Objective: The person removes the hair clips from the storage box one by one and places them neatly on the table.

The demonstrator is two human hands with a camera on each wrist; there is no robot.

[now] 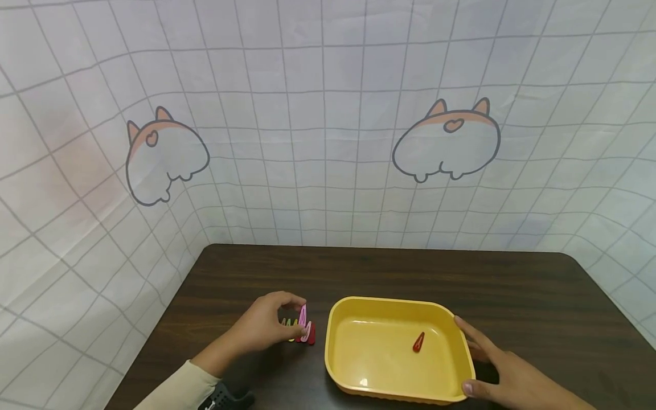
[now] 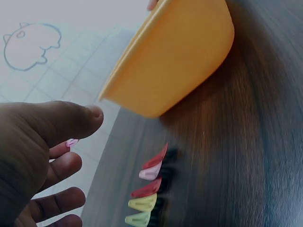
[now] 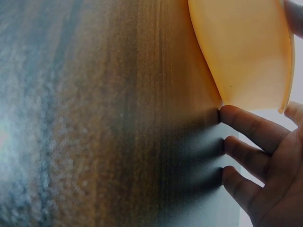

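My left hand (image 1: 266, 322) pinches a pink snap hair clip (image 1: 303, 315) between thumb and index finger. Most of that clip is hidden behind the thumb in the left wrist view, where a small pink part (image 2: 72, 142) shows. Below this hand, a row of hair clips stands on the table, among them a red clip (image 2: 155, 157), a light pink clip (image 2: 150, 171), a yellow clip (image 2: 142, 203) and a green clip (image 2: 138, 219). My right hand (image 1: 504, 370) rests at the right end of a yellow plastic tray (image 1: 400, 393), thumb and index finger spread along its rim. One red hair clip (image 1: 418, 342) lies inside the tray.
The dark wooden table (image 1: 266, 267) has rounded far corners. A white gridded cloth (image 1: 338, 142) with cartoon animal prints hangs behind and beside it. A dark object (image 1: 228, 396) shows under the left sleeve (image 1: 179, 387) at the lower edge.
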